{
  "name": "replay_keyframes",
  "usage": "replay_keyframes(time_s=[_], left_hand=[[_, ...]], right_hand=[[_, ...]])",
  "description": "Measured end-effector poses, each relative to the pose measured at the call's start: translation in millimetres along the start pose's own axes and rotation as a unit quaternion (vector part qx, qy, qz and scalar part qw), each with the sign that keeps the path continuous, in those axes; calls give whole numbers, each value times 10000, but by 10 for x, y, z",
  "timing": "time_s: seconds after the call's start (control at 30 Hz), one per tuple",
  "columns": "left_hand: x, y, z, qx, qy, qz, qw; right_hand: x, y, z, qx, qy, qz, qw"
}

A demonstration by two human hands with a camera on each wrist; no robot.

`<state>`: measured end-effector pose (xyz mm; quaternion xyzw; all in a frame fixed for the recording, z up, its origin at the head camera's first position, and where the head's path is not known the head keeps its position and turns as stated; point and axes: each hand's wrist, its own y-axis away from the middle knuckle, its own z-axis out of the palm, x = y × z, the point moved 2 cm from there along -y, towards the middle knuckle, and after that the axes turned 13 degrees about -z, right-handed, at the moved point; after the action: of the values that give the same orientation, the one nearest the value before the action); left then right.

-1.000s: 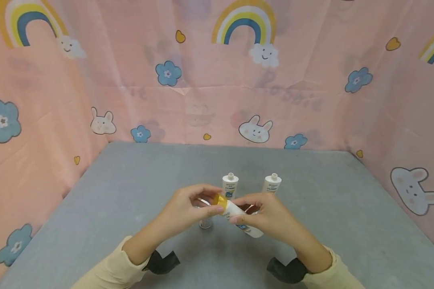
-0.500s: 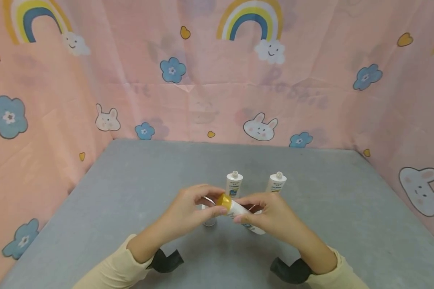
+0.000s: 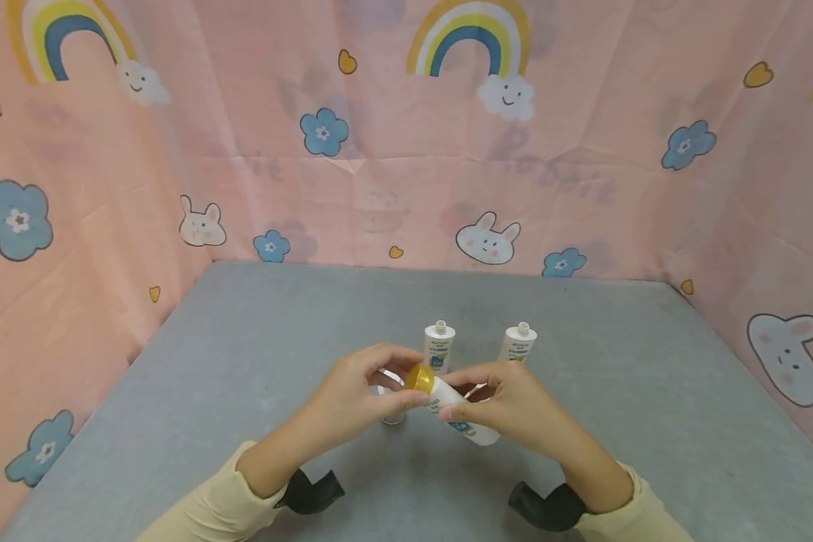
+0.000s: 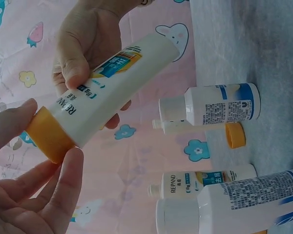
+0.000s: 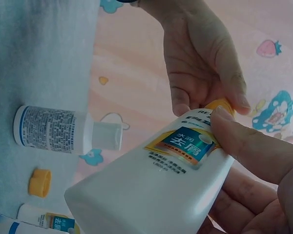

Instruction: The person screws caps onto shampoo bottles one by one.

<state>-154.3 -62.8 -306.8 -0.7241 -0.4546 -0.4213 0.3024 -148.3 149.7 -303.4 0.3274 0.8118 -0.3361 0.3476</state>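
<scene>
A white shampoo-like bottle (image 4: pixel 117 92), labelled REPAND, hangs tilted above the table between both hands. Its yellow cap (image 3: pixel 418 379) points up and to the left in the head view. My left hand (image 3: pixel 369 384) pinches that cap between thumb and fingers. My right hand (image 3: pixel 511 403) grips the bottle's body, thumb on the label side, as the right wrist view shows. Behind the hands stand two uncapped white bottles (image 3: pixel 439 345) with bare narrow necks. In the left wrist view, a loose yellow cap (image 4: pixel 235 135) rests on the table near them.
Near the hands stand white-capped bottles (image 4: pixel 224 105) with dense printed text; the left hand partly hides one (image 3: pixel 393 416) in the head view. The grey table (image 3: pixel 278 316) is bordered by a pink patterned cloth (image 3: pixel 379 181) at the back and sides.
The head view has shifted slightly. Both hands stay on the bottle and its cap; the bottle's lower end moves a little, and the cap looks slightly turned.
</scene>
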Motion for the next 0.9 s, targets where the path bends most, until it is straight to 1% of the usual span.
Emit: replay_keyframes(time_s=[0.13,0.33,0.43,0.67,0.77,0.9], left_hand=[[-12,-6,9,-25,53,5,10000],[-6,2,19,109,3,266,9996],[-1,7,22,164,-8,385,9991],[-1,12,24,86,52,708,9974],[5,13,20,45,116,666,9977],[22,11,9,51,186,347,9992]], right_hand=[[6,0,6,-18,63,35,10000],[7,2,4,-20,187,-81,9998],[12,5,3,-41,187,-69,9998],[23,12,-12,-202,18,-20,9998],[19,14,-21,-233,-120,60,9996],[13,19,-28,-209,-255,224,9992]])
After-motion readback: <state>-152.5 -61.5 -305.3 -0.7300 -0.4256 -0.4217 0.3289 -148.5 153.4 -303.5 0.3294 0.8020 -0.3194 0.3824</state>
